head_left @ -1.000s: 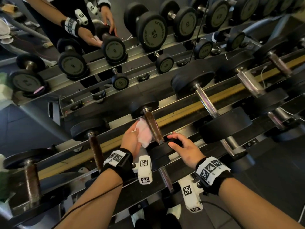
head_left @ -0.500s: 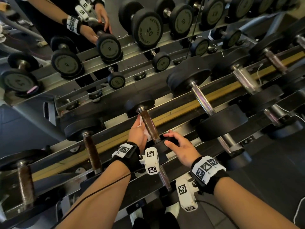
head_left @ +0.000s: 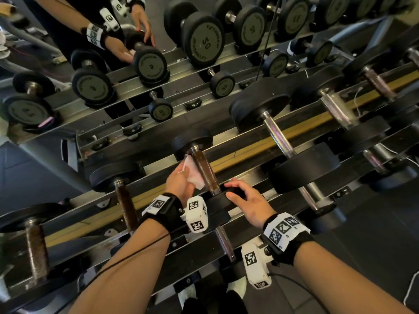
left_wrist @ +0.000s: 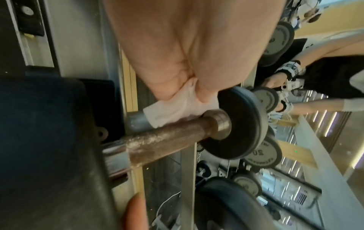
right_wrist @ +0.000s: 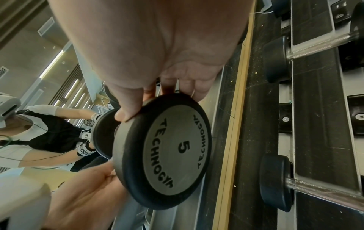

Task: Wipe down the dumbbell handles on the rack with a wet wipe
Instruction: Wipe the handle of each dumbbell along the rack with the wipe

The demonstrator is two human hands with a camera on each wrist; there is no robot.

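A small dumbbell with a rusty brown handle (head_left: 205,171) lies on the rack's rails (head_left: 249,175), its far head (head_left: 192,141) toward the mirror. My left hand (head_left: 184,175) pinches a white wet wipe (head_left: 192,175) and holds it against the left side of that handle. In the left wrist view the wipe (left_wrist: 177,109) lies against the handle (left_wrist: 167,138) close to the far head (left_wrist: 242,124). My right hand (head_left: 233,191) grips the rim of the near head (head_left: 217,200). The right wrist view shows thumb and fingers curled round this head (right_wrist: 171,152), which is marked 5.
A second rusty-handled dumbbell (head_left: 125,207) sits on the left, and a bigger one with a chrome handle (head_left: 281,141) on the right. More dumbbells line the rack both ways. A mirror (head_left: 204,39) behind reflects the weights and my arms.
My left hand has slid the wipe a little up the handle toward the far head. My right hand has stayed on the near head.
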